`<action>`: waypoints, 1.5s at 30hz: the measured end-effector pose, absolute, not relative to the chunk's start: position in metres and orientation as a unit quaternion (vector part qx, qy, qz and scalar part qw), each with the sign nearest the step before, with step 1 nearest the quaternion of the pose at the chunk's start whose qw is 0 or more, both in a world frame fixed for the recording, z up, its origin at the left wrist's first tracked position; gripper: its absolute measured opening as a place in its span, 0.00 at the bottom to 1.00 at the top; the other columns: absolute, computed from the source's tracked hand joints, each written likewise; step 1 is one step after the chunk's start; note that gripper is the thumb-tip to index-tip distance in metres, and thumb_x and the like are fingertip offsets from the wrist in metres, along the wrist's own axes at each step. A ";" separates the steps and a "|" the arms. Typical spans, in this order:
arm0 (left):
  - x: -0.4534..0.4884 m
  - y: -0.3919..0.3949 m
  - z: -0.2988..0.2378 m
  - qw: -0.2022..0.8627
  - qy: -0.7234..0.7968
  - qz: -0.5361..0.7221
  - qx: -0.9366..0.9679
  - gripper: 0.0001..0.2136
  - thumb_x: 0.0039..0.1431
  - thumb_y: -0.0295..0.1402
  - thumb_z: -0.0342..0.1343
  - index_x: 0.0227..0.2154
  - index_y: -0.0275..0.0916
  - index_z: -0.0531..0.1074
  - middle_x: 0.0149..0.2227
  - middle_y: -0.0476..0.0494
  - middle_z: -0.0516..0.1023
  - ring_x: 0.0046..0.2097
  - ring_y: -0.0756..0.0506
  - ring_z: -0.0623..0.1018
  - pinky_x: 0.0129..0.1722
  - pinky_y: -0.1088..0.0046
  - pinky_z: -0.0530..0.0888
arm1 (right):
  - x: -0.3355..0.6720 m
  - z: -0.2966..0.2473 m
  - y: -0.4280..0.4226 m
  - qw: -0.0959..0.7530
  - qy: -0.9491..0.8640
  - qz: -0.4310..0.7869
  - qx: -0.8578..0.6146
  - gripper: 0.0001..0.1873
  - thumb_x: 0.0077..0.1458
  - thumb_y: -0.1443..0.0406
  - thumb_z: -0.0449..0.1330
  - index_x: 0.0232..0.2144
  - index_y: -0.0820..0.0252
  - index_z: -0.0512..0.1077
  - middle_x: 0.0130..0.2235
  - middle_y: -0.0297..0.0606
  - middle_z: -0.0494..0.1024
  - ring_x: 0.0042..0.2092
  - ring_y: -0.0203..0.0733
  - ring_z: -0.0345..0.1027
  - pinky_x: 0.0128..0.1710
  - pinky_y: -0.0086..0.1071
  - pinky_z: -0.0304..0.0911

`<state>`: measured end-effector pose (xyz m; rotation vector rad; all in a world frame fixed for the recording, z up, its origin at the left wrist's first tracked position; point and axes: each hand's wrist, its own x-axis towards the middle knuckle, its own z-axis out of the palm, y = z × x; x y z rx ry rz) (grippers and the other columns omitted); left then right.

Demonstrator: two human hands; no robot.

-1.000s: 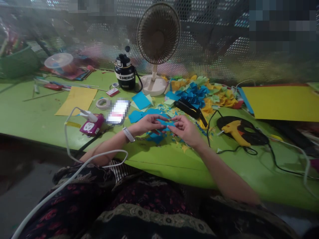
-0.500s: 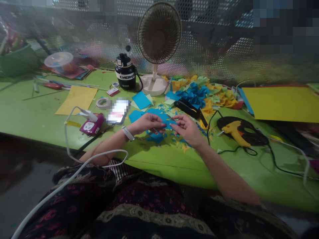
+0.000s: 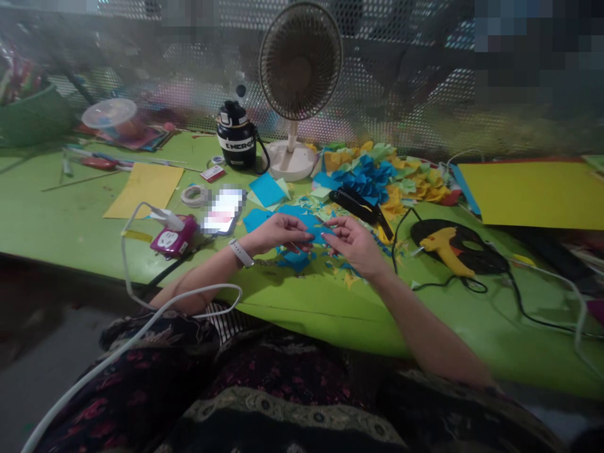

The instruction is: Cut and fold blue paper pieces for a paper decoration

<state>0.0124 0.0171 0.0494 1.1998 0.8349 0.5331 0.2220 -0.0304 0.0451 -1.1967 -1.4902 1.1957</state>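
My left hand (image 3: 282, 231), with a white band on its wrist, is closed in a pinch at the left edge of a small piece of blue paper (image 3: 321, 234). Across from it, my right hand (image 3: 353, 246) pinches the paper's right side between thumb and fingers. A thin dark sliver shows near the right fingertips; its kind is too small to tell. Beneath both hands lie blue paper sheets (image 3: 258, 219) and many blue, green and yellow scraps (image 3: 349, 277). A black stapler-like tool (image 3: 353, 204) rests just beyond my right hand.
Behind stand a fan (image 3: 301, 63), a black bottle (image 3: 236, 141) and a heap of folded paper pieces (image 3: 372, 176). To the left are a phone (image 3: 224, 211), a tape roll (image 3: 194, 195) and a purple socket block (image 3: 173, 238). A yellow glue gun (image 3: 446, 248) with cords lies right.
Both hands keep almost the same place and grip on the blue paper. The whole view has shifted very slightly.
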 end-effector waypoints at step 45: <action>0.013 0.019 0.044 0.720 0.375 0.245 0.530 0.09 0.51 0.31 0.69 0.31 0.31 0.76 0.26 0.43 0.82 0.27 0.51 0.81 0.28 0.78 0.78 | 0.222 0.045 -0.031 0.417 -0.597 0.487 -0.482 0.24 0.48 0.51 0.68 0.42 0.56 0.68 0.27 0.28 0.72 0.26 0.35 0.69 0.30 0.33 0.69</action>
